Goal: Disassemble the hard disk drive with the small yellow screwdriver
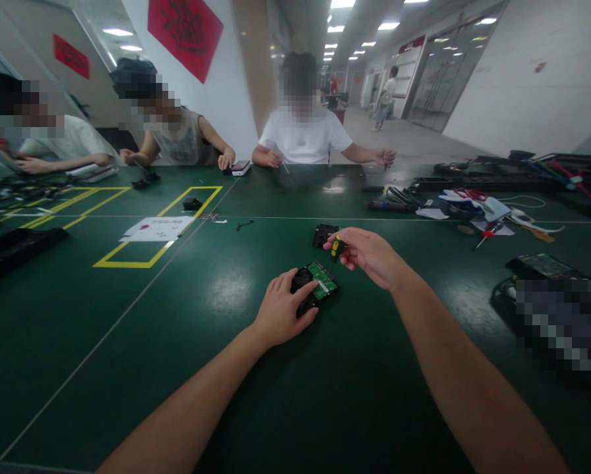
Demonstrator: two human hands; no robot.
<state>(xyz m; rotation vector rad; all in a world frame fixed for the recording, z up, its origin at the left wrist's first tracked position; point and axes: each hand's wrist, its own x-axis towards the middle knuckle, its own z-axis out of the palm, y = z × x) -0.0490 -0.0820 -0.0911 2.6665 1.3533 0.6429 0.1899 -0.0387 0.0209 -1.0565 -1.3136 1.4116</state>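
A hard drive with a green circuit board facing up lies on the table in front of me. My left hand grips its near left side, thumb at the edge and fingers across the top. In my right hand is a small yellow and black screwdriver, pinched by the handle. Its thin shaft points down to the circuit board; whether the tip sits in a screw is too small to tell. Just behind my right fingers lies a second dark drive, partly hidden by them.
Cables and tools, including a red screwdriver, lie at the right behind a bare circuit board. A paper sheet lies within yellow tape at the left. A black tray-like part is farther left. Several people sit across the green table.
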